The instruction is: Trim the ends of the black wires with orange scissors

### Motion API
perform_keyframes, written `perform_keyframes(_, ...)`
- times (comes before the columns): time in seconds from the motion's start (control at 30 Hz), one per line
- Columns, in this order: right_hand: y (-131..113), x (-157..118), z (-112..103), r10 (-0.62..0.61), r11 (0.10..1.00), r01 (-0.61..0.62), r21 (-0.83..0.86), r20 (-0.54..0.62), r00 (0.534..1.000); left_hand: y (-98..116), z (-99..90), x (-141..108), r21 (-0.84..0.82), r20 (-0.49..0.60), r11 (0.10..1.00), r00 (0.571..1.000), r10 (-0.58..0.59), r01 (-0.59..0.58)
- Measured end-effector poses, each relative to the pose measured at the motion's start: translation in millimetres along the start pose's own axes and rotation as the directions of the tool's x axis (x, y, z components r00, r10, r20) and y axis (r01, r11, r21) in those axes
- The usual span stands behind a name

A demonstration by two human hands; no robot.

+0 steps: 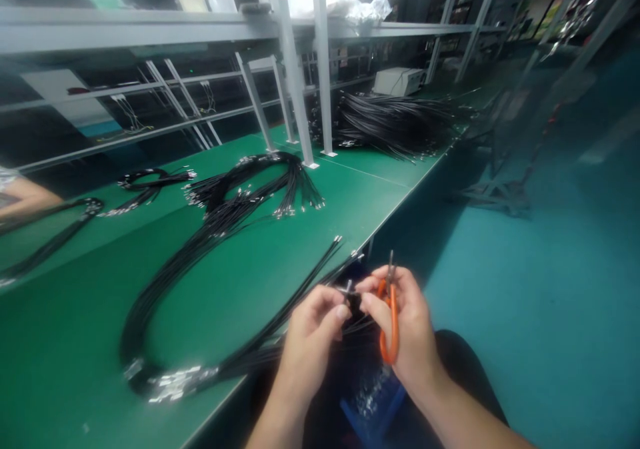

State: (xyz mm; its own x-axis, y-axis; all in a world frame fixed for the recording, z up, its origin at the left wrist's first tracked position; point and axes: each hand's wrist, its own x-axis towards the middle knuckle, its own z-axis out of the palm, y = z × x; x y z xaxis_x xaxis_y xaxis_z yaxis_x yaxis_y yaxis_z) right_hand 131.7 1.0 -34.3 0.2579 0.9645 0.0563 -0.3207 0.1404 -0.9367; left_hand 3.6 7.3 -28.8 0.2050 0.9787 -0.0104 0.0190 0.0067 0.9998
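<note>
A thin black cable end with a pale, shiny tip (pixel 350 289) sits between the two hands' fingertips, just past the table edge; the left hand (pixel 313 319) pinches it between thumb and finger; the right hand (pixel 407 305) has its fingers curled around metal scissors with orange looped handles (pixel 395 329), blades pointing up and away, and its thumb and fingertip meet close to the tip, though blur hides whether they grip it. The likeliest mishap is a nick to a fingertip or the cable, should the scissors swivel in that loose-looking hold; left of the left hand, a long, curved bundle of black cables (pixel 150 295) lies on a smooth green tabletop (pixel 210 315) and hangs over its edge, so its weight could tug the end free; below the hands, a blue plastic tray (pixel 353 419) holds pale scraps, where a dropped piece might get lost.
</note>
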Motion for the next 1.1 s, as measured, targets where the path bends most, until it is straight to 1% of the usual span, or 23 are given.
perform_keyframes(0.03, 0, 0, -1, -0.078, 0.994, 0.078, -0.079, 0.003, 0.997, 0, 0.0, 0, 0.006, 0.001, 1.000, 1.000, 0.000, 0.000)
perform_keyframes(0.1, 1, -1, -2, -0.198, 0.959, 0.205, -0.195, 0.054, 0.979, 0, 0.4, 0, 0.015, 0.005, 1.000, 1.000, 0.000, 0.000)
perform_keyframes(0.17, 4, -1, -3, -0.265, 0.925, 0.282, -0.257, 0.098, 0.959, 0, 0.8, 0, 0.021, 0.006, 1.000, 1.000, 0.004, -0.004)
perform_keyframes(0.27, 9, -1, -3, -0.353, 0.868, 0.370, -0.331, 0.112, 0.929, 1, 1.0, -2, 0.038, 0.010, 0.999, 1.000, 0.011, -0.012)
perform_keyframes(0.33, 11, -1, -3, -0.439, 0.797, 0.455, -0.398, 0.135, 0.888, 1, 1.1, -3, 0.054, 0.009, 0.998, 1.000, 0.024, -0.024)
perform_keyframes(0.43, 11, 0, -3, -0.556, 0.678, 0.570, -0.465, 0.184, 0.811, 1, 1.9, -4, 0.064, -0.013, 0.997, 0.999, 0.040, -0.039)
perform_keyframes(0.5, 13, 0, -2, -0.581, 0.650, 0.584, -0.486, 0.178, 0.794, 0, 2.5, -4, 0.037, -0.043, 0.999, 0.999, 0.029, -0.027)
perform_keyframes(0.57, 16, -1, -3, -0.573, 0.657, 0.562, -0.503, 0.151, 0.806, 0, 2.6, -2, -0.010, -0.070, 1.000, 0.997, 0.006, -0.007)
perform_keyframes(0.63, 18, -2, -5, -0.542, 0.686, 0.521, -0.508, 0.121, 0.831, 0, 2.0, -1, -0.048, -0.081, 0.999, 0.997, -0.013, 0.009)
perform_keyframes(0.73, 16, -1, -6, -0.450, 0.790, 0.433, -0.435, 0.069, 0.890, -1, 0.4, 0, -0.063, -0.078, 0.998, 0.997, -0.028, 0.024)
perform_keyframes(0.8, 8, 2, -5, -0.359, 0.872, 0.356, -0.335, 0.054, 0.932, -2, -0.3, 1, -0.060, -0.076, 0.998, 0.997, -0.027, 0.022)
perform_keyframes(0.87, -2, 5, -2, -0.269, 0.928, 0.275, -0.251, 0.058, 0.961, -2, -0.5, 1, -0.055, -0.075, 0.998, 0.997, -0.022, 0.018)
perform_keyframes(0.97, -12, 8, 3, -0.163, 0.967, 0.173, -0.187, 0.069, 0.984, -2, 0.2, 1, -0.046, -0.073, 0.999, 0.997, -0.017, 0.013)
perform_keyframes(1.1, -13, 8, 9, -0.067, 0.991, 0.077, -0.113, 0.093, 0.993, -1, 1.2, 0, -0.033, -0.061, 0.999, 0.998, -0.012, 0.010)
